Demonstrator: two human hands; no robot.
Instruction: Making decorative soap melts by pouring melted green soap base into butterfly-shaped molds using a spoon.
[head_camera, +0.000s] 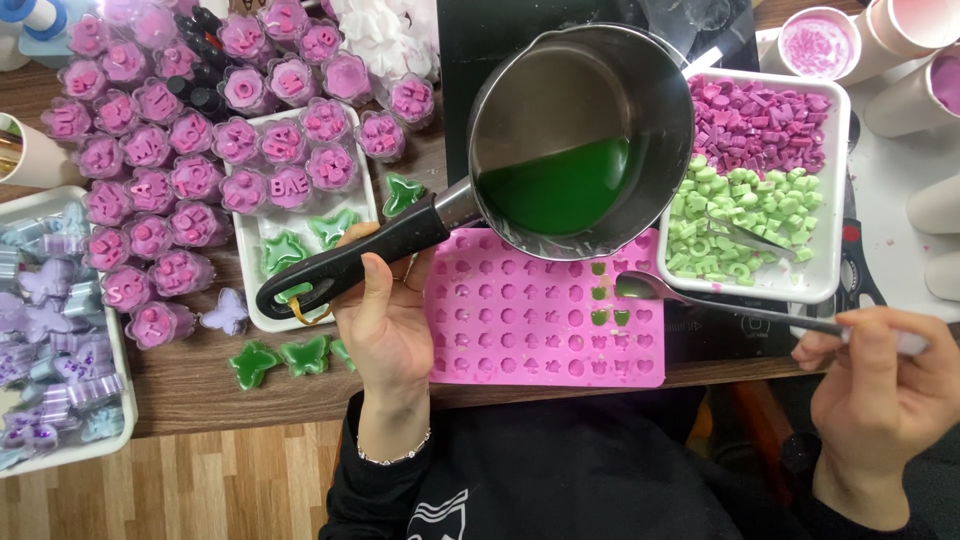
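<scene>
A wooden table (190, 385) carries a pink mould (520, 330), white trays (255, 240) and green butterflies (280, 358).

A small craft workshop for moulded wax or soap pieces. The wooden worktop (200, 385) carries a pink silicone mould (530, 330), a saucepan of melted green liquid (560, 185), a white tray of purple and green chips (835, 180), and, far left, rows of finished pink pieces in clear cups (150, 170).

My left hand (385, 310) is palm-up, fingers curled tight in a grip, wrist bent back. My right hand (885, 375) is lower right, fingertips pinched together, wrist straight.
</scene>
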